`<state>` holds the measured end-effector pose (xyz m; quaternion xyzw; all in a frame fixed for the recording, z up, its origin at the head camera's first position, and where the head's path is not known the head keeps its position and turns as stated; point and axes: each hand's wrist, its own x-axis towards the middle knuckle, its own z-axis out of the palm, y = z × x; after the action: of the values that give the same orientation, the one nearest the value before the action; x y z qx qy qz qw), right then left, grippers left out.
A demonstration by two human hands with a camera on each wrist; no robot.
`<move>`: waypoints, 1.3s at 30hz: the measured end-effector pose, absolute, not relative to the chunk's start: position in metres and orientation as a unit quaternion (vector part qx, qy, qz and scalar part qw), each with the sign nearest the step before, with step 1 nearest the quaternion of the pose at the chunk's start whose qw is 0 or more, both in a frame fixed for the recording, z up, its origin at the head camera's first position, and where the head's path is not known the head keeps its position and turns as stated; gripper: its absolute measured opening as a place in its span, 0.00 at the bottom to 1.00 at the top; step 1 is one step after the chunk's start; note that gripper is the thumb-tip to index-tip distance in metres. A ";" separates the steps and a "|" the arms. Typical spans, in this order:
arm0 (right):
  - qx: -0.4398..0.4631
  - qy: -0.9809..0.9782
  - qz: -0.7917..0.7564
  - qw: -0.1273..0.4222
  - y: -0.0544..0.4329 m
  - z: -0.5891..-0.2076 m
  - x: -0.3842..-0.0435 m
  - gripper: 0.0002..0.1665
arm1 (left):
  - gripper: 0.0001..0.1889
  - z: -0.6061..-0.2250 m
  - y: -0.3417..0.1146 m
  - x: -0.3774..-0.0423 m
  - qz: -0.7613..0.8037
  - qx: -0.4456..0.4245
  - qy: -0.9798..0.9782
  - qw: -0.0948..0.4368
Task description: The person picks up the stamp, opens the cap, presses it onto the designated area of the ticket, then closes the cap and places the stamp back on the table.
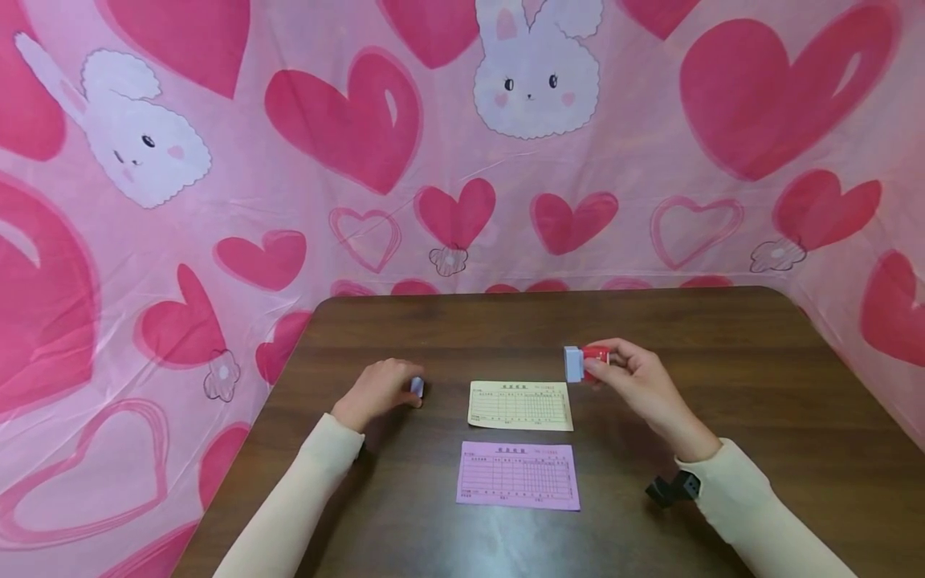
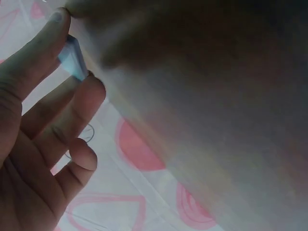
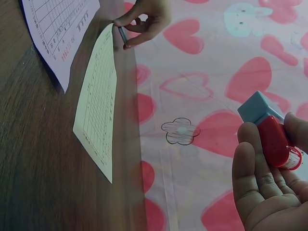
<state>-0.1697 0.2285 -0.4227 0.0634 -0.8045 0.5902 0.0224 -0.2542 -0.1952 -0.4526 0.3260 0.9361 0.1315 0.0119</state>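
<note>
My right hand holds a red hand stamp between thumb and fingers, raised above the table. The stamp's pale blue block end points left, toward the yellow paper slip. Pinched between thumb and fingertips of my left hand is a small, thin, pale blue cap-like piece, close over the tabletop left of the slips. The yellow printed slip lies between the two hands. Nearer to me lies a purple printed slip with the same kind of table grid.
Both slips lie flat on a dark brown wooden table. Behind it and at the sides hangs a pink cloth with hearts and rabbits. A black band with a small device is strapped at the right wrist.
</note>
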 end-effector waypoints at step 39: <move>0.065 -0.805 0.588 0.046 0.238 -0.411 -0.163 0.24 | 0.20 -0.437 -0.190 -0.252 0.132 0.350 0.927 -0.018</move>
<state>-0.1629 0.2384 -0.4111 0.0646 -0.8052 0.5876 0.0465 -0.2524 -0.1899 -0.4368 0.3498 0.9273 0.1316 -0.0180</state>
